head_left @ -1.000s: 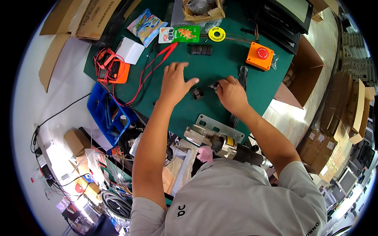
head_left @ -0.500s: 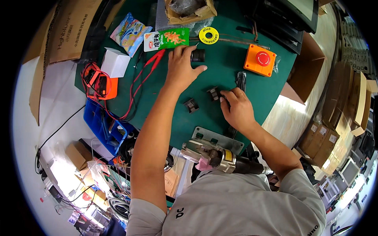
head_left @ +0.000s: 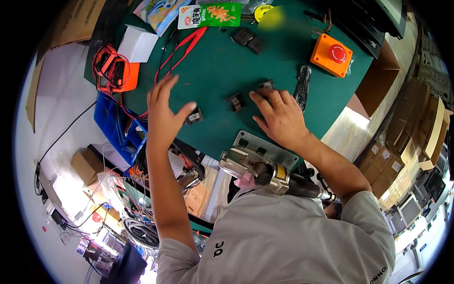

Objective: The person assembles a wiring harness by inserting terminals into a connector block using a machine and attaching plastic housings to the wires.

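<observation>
My left hand (head_left: 165,111) is open over the table's left part, fingers spread. Just off its thumb lies a small dark metal block (head_left: 194,116) with a curved notch. Two similar notched blocks rest farther right: one notched block (head_left: 235,102) mid-table, and a second notched block (head_left: 266,85) partly hidden behind the fingers of my right hand (head_left: 281,116). That hand is open, thumb and index apart; whether a fingertip touches the second block I cannot tell. Beyond both hands lies a black, rounded two-part piece (head_left: 247,40).
Near my body, a heavy metal-jawed tool (head_left: 257,170) overlaps a slotted metal plate (head_left: 265,147). An orange emergency-stop box (head_left: 331,54) and a black wrapped strip (head_left: 303,85) lie right. Left are red clip leads (head_left: 189,41), an orange meter (head_left: 125,75), a white box (head_left: 137,43) and a blue bin (head_left: 113,128).
My left hand has come back from the black rounded piece toward me and left. One notched block now lies beside its thumb. My right hand stays near its block; the whole view has shifted.
</observation>
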A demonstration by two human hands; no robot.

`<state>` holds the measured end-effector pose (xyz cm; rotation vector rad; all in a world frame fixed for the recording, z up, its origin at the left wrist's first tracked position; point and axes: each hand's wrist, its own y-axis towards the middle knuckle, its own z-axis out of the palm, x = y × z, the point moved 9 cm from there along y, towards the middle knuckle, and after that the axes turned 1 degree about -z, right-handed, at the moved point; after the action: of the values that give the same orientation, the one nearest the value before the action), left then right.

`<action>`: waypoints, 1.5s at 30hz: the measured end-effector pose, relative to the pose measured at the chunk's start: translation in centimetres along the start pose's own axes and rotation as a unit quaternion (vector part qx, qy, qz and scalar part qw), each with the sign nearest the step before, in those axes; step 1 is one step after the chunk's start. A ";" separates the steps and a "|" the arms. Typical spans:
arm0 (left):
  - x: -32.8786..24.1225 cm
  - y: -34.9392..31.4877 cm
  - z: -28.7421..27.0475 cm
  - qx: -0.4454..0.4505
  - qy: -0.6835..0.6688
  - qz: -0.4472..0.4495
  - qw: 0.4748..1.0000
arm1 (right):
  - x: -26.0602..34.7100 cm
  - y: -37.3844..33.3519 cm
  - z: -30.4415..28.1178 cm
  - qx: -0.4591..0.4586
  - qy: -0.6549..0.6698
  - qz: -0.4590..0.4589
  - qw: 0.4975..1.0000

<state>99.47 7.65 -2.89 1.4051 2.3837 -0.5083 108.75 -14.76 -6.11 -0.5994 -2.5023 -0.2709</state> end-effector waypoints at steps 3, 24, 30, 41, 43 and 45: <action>2.9 -4.3 1.3 0.000 -0.005 -0.048 0.999 | 1.2 1.1 0.3 0.017 -0.053 -0.020 0.998; 3.0 -5.8 3.4 -0.047 -0.022 -0.009 0.999 | 1.7 0.4 -0.5 -0.029 -0.088 -0.017 0.996; -0.5 -1.8 3.7 -0.011 0.018 0.034 0.999 | 1.7 -0.4 -1.8 -0.078 -0.063 -0.005 0.995; 0.5 -3.2 1.6 -0.097 0.056 -0.027 0.993 | 0.6 -2.7 -2.0 -0.078 -0.040 0.017 0.996; 1.7 -5.3 0.9 -0.098 0.081 -0.065 0.990 | 0.1 -3.0 -2.1 -0.082 -0.041 0.020 0.996; 3.5 -6.4 1.8 -0.080 0.078 -0.121 0.986 | -0.2 -3.1 -1.9 -0.083 -0.044 0.025 0.995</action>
<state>92.40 6.65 -5.20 1.1303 2.6726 -0.2651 108.36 -18.21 -4.84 -0.7547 -2.5606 -0.4462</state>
